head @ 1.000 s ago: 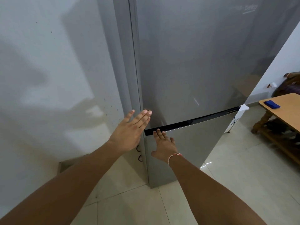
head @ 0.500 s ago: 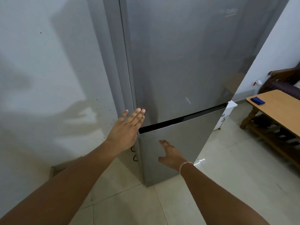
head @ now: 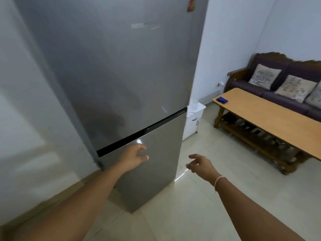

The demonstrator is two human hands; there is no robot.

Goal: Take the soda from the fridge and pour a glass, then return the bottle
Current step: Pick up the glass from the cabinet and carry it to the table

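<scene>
Head view is looking down at a tall grey fridge (head: 125, 70), both of its doors sitting closed, a black strip (head: 142, 132) running between the upper door and the lower door (head: 156, 162). Left hand (head: 132, 157) is reaching out in front of the lower door, just under that black strip, fingers loosely curled and slightly apart, gripping nothing; whether the fingertips are actually touching the metal, I cannot tell. Right hand (head: 199, 165) is hanging in the air off the fridge's right edge, over the pale tiled floor (head: 199, 206), fingers relaxed and spread a little, holding nothing, a thin pink band (head: 219, 181) showing at the wrist. No soda bottle is showing anywhere; with the doors shut, the fridge's inside is hidden.

Over to the right, a wooden coffee table (head: 271, 117) is standing well apart from the fridge, a small blue item (head: 222, 100) lying near its far corner. Behind it, a dark sofa (head: 260, 84) is carrying patterned cushions (head: 264, 76). A small white unit (head: 193, 122) is tucked just beside the fridge's right side, something clear standing on top of it, too blurred to make out. A red sticker (head: 191, 5) is sitting high on the upper door.
</scene>
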